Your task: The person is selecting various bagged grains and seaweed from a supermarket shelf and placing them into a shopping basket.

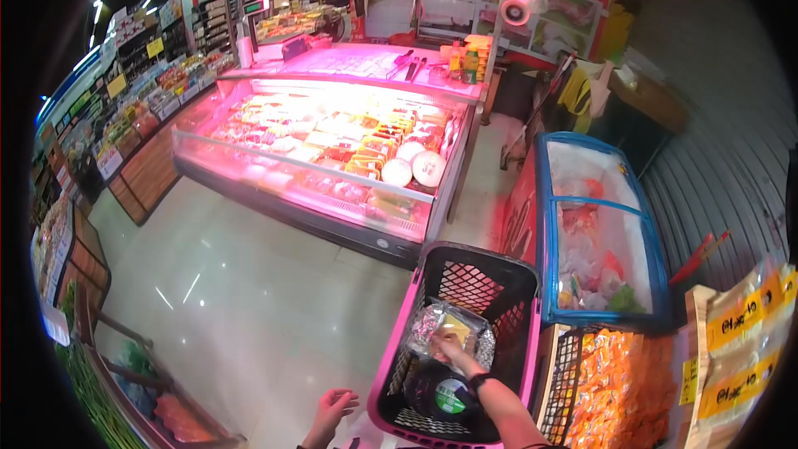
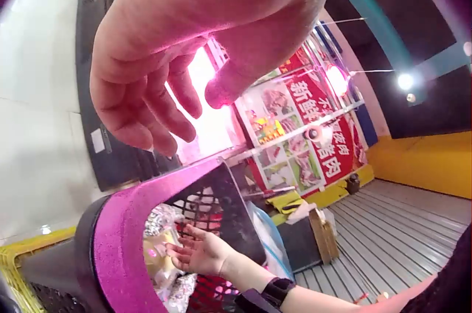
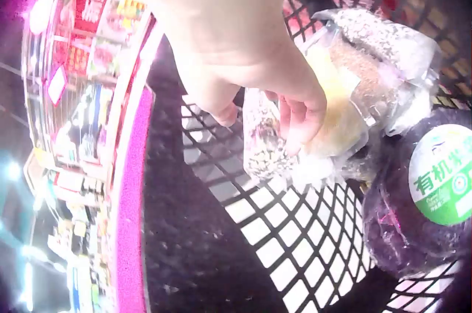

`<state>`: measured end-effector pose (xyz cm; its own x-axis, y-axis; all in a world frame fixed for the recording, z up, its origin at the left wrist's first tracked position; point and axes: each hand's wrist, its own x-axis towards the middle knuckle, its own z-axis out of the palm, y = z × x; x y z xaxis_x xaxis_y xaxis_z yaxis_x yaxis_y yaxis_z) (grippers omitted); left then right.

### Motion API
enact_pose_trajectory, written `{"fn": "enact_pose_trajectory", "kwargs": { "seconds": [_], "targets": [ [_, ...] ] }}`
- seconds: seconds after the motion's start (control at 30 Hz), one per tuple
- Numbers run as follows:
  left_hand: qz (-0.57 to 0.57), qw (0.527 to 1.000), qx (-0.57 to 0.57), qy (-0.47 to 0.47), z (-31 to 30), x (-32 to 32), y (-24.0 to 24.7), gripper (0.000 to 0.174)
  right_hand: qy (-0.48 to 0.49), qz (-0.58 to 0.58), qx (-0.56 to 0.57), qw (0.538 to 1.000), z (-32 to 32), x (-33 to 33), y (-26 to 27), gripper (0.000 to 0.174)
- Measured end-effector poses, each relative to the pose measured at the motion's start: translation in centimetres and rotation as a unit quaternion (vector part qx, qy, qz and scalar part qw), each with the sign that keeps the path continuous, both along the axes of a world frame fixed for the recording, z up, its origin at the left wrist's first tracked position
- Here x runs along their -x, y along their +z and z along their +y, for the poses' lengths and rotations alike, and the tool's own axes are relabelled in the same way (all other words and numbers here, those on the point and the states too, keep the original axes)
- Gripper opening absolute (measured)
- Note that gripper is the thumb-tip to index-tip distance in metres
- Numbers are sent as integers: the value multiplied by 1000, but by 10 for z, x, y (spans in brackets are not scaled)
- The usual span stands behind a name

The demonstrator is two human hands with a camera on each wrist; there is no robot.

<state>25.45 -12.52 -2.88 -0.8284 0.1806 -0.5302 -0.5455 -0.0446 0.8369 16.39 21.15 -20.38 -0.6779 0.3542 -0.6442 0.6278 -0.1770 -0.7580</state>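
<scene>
A long chilled counter [image 1: 324, 150], washed in pink light, fills the head view at 11 o'clock; its trays are too glared to name. At 3 o'clock a blue-rimmed chest freezer [image 1: 594, 224] holds frosted, unreadable bags. The black basket [image 1: 391, 357] with a pink rim sits at 6 o'clock, its near end cut off by the frame. Inside it lies a dark film-wrapped ball [image 1: 445, 395] with a green label, partly behind the forearm, and at its 12 o'clock a clear-wrapped packet [image 1: 432, 320]. The right hand [image 1: 449, 351], fingers loosely spread, touches that packet. The left hand [image 1: 332, 407] hangs slack and empty at the basket's 9 o'clock, wrist out of frame
</scene>
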Motion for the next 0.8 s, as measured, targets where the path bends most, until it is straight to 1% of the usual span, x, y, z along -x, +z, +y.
{"fn": "enact_pose_trajectory", "kwargs": {
  "seconds": [0.03,0.07,0.1,0.13,0.17,0.2,0.27,0.3,0.33,0.37,0.4,0.43,0.5,0.53,0.63,0.73,0.8],
  "targets": [
    [4,1000,-11,-19,-1,5,0,25,35,48,119,991,16,-14,4,35],
    [7,999,-21,-39,-2,10,-4,24,49,2,84,995,26,-29,17,30],
    [25,997,-29,-66,-4,16,-9,24,43,-14,14,999,31,-47,47,29],
    [41,994,-38,-92,-7,21,-16,23,-36,20,13,999,40,-63,33,26],
    [56,990,-46,-119,-11,24,-19,22,-31,45,8,998,50,-83,41,26],
    [69,987,-53,-139,-14,27,-19,22,-106,75,34,991,52,-105,60,25],
    [95,977,-66,-178,-21,33,-13,22,-212,139,23,967,44,-150,102,21],
    [121,972,-48,-193,-23,34,-5,19,-248,171,37,953,37,-173,130,21],
    [116,969,-39,-214,-25,35,-1,19,-282,206,35,937,30,-196,148,21],
    [111,965,-33,-235,-25,38,2,19,-328,238,21,914,18,-220,165,21],
    [106,960,-28,-257,-23,39,3,18,-372,269,18,888,10,-245,168,21],
    [99,955,-50,-276,-21,41,1,18,-422,278,14,863,0,-267,177,19],
    [117,941,-73,-310,-14,41,-9,17,-471,303,-5,829,-32,-311,194,17],
    [125,933,-83,-327,-8,39,-13,16,-517,296,-26,802,-53,-322,209,14],
    [170,891,-170,-385,16,35,-14,18,-530,284,-49,798,-91,-382,212,15],
    [149,880,-185,-411,44,18,12,14,-546,269,-79,790,-129,-432,210,17],
    [152,865,-206,-432,59,0,13,15,-569,256,-105,775,-150,-449,220,19]
  ]
}}
